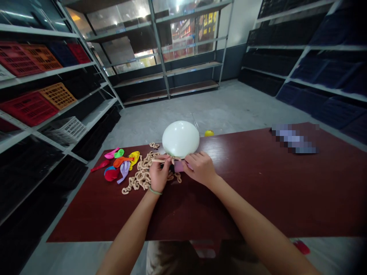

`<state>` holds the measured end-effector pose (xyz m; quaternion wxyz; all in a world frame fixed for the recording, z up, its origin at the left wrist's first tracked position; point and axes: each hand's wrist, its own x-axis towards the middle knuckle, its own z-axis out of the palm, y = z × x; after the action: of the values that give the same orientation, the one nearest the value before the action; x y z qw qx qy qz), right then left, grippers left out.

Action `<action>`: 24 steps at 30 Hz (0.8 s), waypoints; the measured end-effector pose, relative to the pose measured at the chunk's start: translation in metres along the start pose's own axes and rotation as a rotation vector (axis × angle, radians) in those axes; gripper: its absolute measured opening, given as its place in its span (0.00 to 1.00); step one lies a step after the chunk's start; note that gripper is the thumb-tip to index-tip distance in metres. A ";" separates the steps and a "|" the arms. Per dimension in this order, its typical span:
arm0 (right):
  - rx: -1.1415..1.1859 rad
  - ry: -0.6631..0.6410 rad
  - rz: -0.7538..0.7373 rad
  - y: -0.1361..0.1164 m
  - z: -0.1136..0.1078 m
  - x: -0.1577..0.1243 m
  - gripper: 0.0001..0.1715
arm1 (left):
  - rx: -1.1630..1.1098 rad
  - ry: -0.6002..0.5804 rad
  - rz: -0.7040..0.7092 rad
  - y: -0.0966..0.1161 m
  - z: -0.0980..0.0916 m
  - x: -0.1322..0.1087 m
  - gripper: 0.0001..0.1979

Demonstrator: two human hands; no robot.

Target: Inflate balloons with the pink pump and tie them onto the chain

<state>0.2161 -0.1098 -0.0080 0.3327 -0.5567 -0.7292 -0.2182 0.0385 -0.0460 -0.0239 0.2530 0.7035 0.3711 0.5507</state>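
Observation:
A white inflated balloon [180,138] stands just beyond my hands, its neck end toward me. My left hand [158,175], a green band around its wrist, is closed on a thin beige elastic strip [157,160] at the balloon's neck. The strip seems to run across to my right hand [202,168], whose fingers are pinched together at the neck; my fingers partly hide it. Under the fingertips shows a small purple object [179,166], its kind unclear. A heap of curled beige elastic strips [142,177] lies around my left hand.
Several uninflated coloured balloons [116,163] lie at the left of the dark red table [258,198]. A blurred-out item [295,139] is at the far right. A yellow round thing [209,133] shows past the far edge. Shelves with crates [28,107] flank the room.

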 end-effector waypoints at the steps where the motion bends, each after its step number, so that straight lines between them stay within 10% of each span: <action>1: -0.002 0.005 0.009 0.000 0.001 0.000 0.15 | -0.032 -0.008 0.001 0.001 0.000 0.002 0.10; 7: 0.013 -0.012 0.014 -0.001 0.005 -0.002 0.14 | -0.252 -0.305 -0.051 -0.001 0.003 0.010 0.38; 13: 0.010 -0.042 0.017 0.000 0.007 -0.003 0.14 | -0.236 -0.127 -0.195 -0.013 0.000 0.008 0.17; 24: 0.123 -0.133 -0.067 -0.008 0.015 -0.010 0.12 | -0.195 0.030 -0.106 0.002 -0.024 0.019 0.12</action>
<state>0.2067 -0.1084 -0.0247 0.3098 -0.5239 -0.7798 -0.1464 0.0180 -0.0333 -0.0053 0.3431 0.6467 0.3562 0.5806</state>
